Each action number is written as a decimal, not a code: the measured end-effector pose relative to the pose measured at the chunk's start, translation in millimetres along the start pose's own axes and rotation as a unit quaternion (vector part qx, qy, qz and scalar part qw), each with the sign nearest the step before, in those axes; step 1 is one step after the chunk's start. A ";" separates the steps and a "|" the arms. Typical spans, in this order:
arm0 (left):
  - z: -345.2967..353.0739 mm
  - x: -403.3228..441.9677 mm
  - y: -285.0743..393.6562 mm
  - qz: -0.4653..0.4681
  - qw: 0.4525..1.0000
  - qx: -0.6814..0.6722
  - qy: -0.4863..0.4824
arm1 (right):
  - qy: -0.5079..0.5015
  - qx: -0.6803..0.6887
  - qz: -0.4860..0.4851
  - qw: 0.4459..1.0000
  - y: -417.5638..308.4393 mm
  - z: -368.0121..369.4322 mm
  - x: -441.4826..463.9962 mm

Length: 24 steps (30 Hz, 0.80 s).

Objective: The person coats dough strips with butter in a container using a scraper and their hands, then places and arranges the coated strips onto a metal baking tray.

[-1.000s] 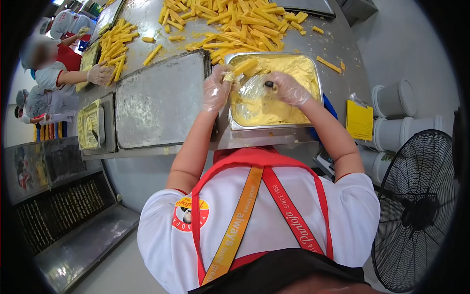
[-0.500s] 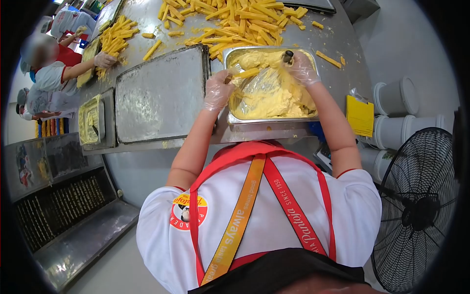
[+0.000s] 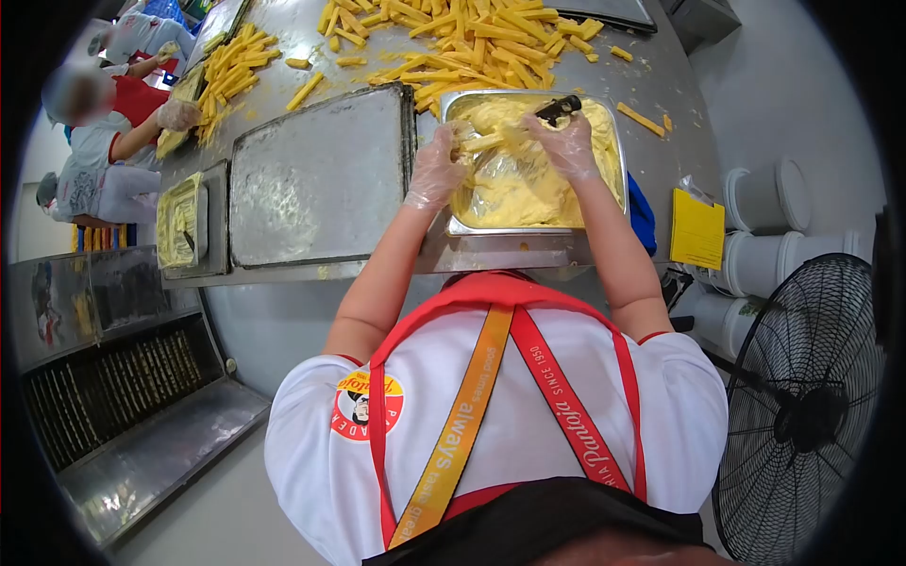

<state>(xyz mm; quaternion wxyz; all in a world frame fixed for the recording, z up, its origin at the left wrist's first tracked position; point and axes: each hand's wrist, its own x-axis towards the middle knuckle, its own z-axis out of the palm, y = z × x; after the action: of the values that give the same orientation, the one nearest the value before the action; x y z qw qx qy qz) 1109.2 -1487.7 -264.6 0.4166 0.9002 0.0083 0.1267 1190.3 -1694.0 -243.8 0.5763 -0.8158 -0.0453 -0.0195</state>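
Note:
My left hand (image 3: 437, 172), in a clear plastic glove, pinches one end of a yellow bread stick (image 3: 483, 142) at the left side of a metal pan. The stick looks pale, as if coated with spread. Thick yellow cream (image 3: 538, 203) fills the rectangular pan (image 3: 528, 229). Over the pan's right half, my gloved right hand (image 3: 571, 149) is closed around the black handle (image 3: 559, 109) of a spreading knife. Its blade is blurred and partly hidden near the stick.
A pile of yellow sticks (image 3: 491, 47) lies beyond the pan. To the left are stacked baking trays (image 3: 321, 179) and a smaller pan with cream (image 3: 182, 222). A co-worker (image 3: 118, 113) handles sticks at far left. A fan (image 3: 802, 406) and white buckets (image 3: 769, 198) stand right.
The stick has turned from orange-yellow to paler and cream-covered. My right hand has moved slightly left toward it, and the knife handle now points up to the right.

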 end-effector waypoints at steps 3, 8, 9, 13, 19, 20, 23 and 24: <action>-0.8 0.4 4.2 0.003 1.000 0.012 0.014 | -0.085 0.328 0.102 0.935 -25.2 7.9 -21.3; -2.3 0.0 0.0 -0.091 0.992 -0.087 -0.004 | 0.056 -0.052 -0.042 0.996 25.6 10.1 0.7; -3.7 0.4 -1.2 -0.110 0.988 -0.111 -0.008 | 0.039 -0.011 -0.039 0.998 14.1 8.8 -3.7; -10.1 2.8 -2.2 -0.129 0.987 -0.091 -0.027 | -0.028 0.223 0.044 0.973 -18.8 15.0 -26.5; -32.3 -6.6 -3.0 -0.130 0.987 -0.099 0.006 | 0.066 -0.048 0.012 0.997 47.4 10.5 2.2; -45.0 -8.1 -12.1 -0.123 0.986 -0.104 0.043 | 0.065 -0.061 0.015 0.996 48.4 7.6 1.7; -110.4 -5.6 -92.8 -0.157 0.961 0.023 0.227 | 0.028 -0.074 -0.047 0.996 19.1 3.2 -17.7; -152.5 -7.9 -96.9 -0.218 0.944 0.043 0.244 | -0.002 -0.054 -0.043 0.998 24.8 0.9 -19.3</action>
<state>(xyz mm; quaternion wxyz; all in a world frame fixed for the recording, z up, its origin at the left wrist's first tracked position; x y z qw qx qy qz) 1074.5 -1311.4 -244.6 0.3801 0.8351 0.3108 0.2480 1173.4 -1702.4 -269.0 0.5298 -0.8431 -0.0805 -0.0454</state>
